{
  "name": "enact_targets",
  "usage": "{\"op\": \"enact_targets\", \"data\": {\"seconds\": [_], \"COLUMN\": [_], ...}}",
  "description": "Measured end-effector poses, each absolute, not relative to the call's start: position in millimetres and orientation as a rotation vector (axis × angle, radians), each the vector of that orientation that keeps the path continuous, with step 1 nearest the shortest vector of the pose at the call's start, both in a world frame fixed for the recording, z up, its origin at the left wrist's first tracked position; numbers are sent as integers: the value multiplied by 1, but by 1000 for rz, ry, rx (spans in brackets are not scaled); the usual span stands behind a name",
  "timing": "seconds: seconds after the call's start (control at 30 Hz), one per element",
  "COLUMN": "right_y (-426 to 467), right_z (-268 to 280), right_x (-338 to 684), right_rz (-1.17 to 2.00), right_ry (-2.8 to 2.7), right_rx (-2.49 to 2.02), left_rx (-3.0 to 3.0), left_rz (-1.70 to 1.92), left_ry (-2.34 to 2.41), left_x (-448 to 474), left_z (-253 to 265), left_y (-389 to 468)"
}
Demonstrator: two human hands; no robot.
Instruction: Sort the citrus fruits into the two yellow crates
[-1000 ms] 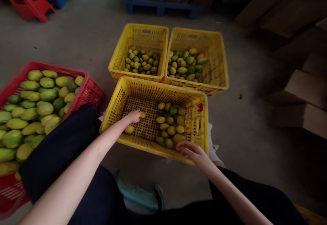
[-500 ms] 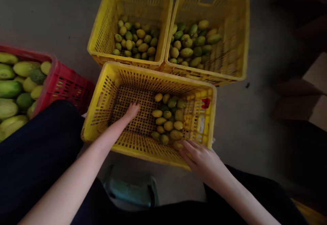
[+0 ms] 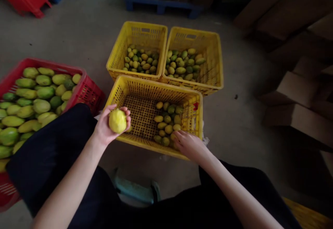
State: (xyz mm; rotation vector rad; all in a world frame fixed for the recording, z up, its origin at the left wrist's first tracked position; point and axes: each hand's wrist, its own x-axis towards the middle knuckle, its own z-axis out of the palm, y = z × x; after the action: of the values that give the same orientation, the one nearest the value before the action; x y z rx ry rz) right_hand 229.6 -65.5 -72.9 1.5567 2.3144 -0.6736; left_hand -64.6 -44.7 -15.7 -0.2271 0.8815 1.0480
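Dim grey floor runs between yellow crates and brown cartons.

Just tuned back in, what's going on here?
The person's left hand holds up a yellow fruit by the left end of the near yellow crate. The right hand is at the loose fruits in that crate's right half; whether it grips one is hidden. Behind stand two more yellow crates with fruit inside, and a red crate full of fruit sits to the left.
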Motion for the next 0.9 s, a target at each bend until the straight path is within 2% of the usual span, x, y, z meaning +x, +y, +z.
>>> {"op": "enact_targets", "data": {"seconds": [0.2, 0.37, 0.57, 0.9], "right_y": [-21, 17, 39, 79], "right_z": [-111, -176, -243, -288], "right_x": [211, 194, 191, 193], "right_rz": [-538, -535, -540, -577], "right_ry": [2160, 2059, 1954, 1805], "right_rx": [1500, 1630, 1698, 1688], "left_rx": [-457, -417, -542, -492], "left_rz": [955, 1112, 1187, 1190], "left_ry": [1290, 1214, 1385, 1333], "left_x": [-90, -84, -84, -88], "left_z": [-19, -19, -28, -32], "left_y": [-80, -64, -65, -56]}}
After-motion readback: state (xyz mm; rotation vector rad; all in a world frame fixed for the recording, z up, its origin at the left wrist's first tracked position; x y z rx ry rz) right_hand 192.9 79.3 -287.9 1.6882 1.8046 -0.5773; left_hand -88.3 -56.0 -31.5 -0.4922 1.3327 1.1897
